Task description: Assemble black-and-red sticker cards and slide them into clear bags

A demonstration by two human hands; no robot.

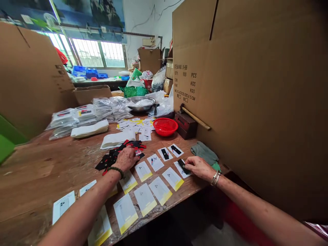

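Note:
My left hand (126,158) rests on a pile of flat black and red pieces (109,160), its fingers bent and together; whatever lies under the fingertips is hidden. At the right end of the card rows, my right hand (200,166) pinches a flat black strip (182,165) at its edge. That strip lies over a white printed card (185,175). Just behind, two more cards carry a black strip (165,154) and another black strip (175,149). A card with a small blue-and-red print (155,162) lies beside them. Nearer me, several white cards with yellow edges (145,199) are laid in rows.
A red plastic basket (165,127), a brown box (185,124) with a hammer (196,117) on it and a grey-green cloth (205,152) stand behind the cards. Bagged stacks (84,112) and a metal bowl (141,104) sit farther back. A large carton (246,102) walls the right side.

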